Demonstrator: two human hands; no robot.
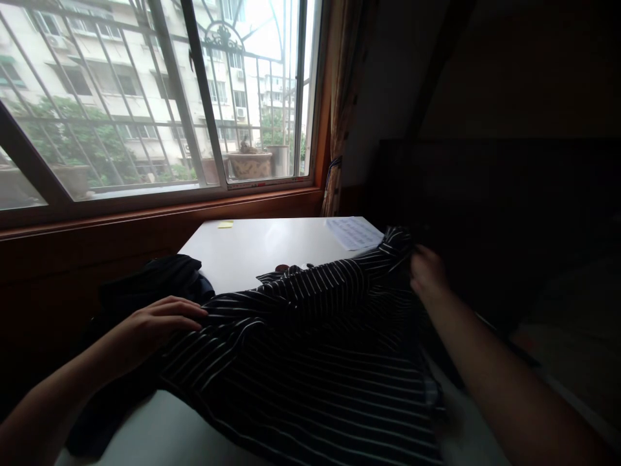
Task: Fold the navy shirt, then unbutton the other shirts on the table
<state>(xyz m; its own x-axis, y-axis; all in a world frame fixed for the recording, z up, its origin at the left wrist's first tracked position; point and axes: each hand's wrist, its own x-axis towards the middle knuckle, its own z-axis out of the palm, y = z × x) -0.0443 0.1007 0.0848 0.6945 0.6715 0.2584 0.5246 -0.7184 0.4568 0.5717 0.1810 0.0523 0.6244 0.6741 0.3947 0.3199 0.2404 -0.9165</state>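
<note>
A dark garment with thin white stripes (310, 349) lies spread across the near part of a white table (262, 246). My left hand (158, 323) rests flat on the garment's left edge, fingers stretched out toward the right. My right hand (427, 275) is at the garment's far right corner, fingers curled round a fold of the striped cloth. A second dark plain cloth (155, 281) is bunched up just behind my left hand.
A sheet of printed paper (354, 232) lies at the table's far right corner and a small yellow note (225, 224) at its far edge. Small dark items (286, 266) sit behind the garment. A barred window (145, 97) and curtain (342, 110) stand beyond; the right side is dark.
</note>
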